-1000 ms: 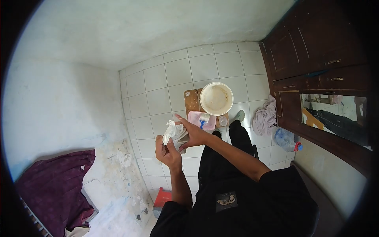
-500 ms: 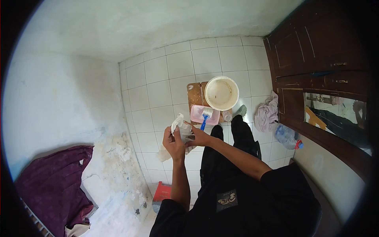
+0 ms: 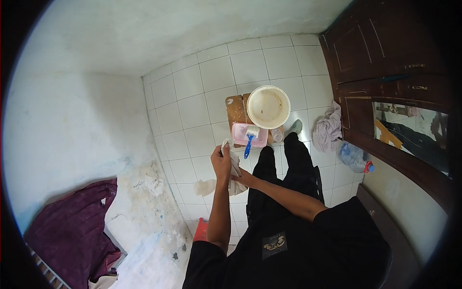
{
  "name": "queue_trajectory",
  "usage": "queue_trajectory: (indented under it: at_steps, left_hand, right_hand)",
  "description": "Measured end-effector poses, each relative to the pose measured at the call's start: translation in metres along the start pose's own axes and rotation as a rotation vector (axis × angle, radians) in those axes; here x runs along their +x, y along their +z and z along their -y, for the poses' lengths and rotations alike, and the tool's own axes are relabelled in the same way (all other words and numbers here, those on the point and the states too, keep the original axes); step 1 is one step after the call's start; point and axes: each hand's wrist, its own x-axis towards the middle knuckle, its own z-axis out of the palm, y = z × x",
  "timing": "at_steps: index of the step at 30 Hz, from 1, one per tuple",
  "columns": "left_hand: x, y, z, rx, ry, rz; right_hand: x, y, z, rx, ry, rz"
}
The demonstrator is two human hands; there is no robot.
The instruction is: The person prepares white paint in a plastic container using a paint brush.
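A whitish cloth (image 3: 234,161) is bunched between both hands. My left hand (image 3: 221,164) is closed round its upper part. Lower and to the right, my right hand (image 3: 244,178) grips the cloth's lower part, its fingers partly hidden. Beyond the hands, a brush with a blue handle (image 3: 249,145) rests on a pink tray (image 3: 262,139), bristles inside. The tray sits on a small wooden stool (image 3: 235,113) beside a round white bucket (image 3: 268,107). A clear cup (image 3: 277,135) stands right of the tray.
Another pale cloth (image 3: 206,188) lies on the tiled floor behind the hands. At the right are a crumpled pinkish cloth (image 3: 327,127), a large clear bottle (image 3: 352,156) and a dark wooden cabinet (image 3: 356,53). A red object (image 3: 200,230) is by the left wall, where purple fabric (image 3: 72,226) hangs.
Both hands have shifted slightly; the right hand is now lower on the cloth, which is stretched longer between them. The camera view has tilted a little.
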Motion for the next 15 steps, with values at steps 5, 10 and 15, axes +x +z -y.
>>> queue_trajectory:
  at_steps: [5,10,15]
  left_hand:
    - [0.017,0.011,0.021,-0.037,-0.074,0.023]
    - [0.037,0.022,0.051,-0.145,-0.196,0.111]
    - [0.049,0.030,0.070,-0.384,-0.498,0.130]
  right_hand:
    - [-0.006,-0.002,0.013,0.273,0.242,0.045]
    - [-0.016,-0.008,0.033,0.322,0.341,0.046]
    - [-0.017,-0.013,0.033,0.404,0.401,0.069]
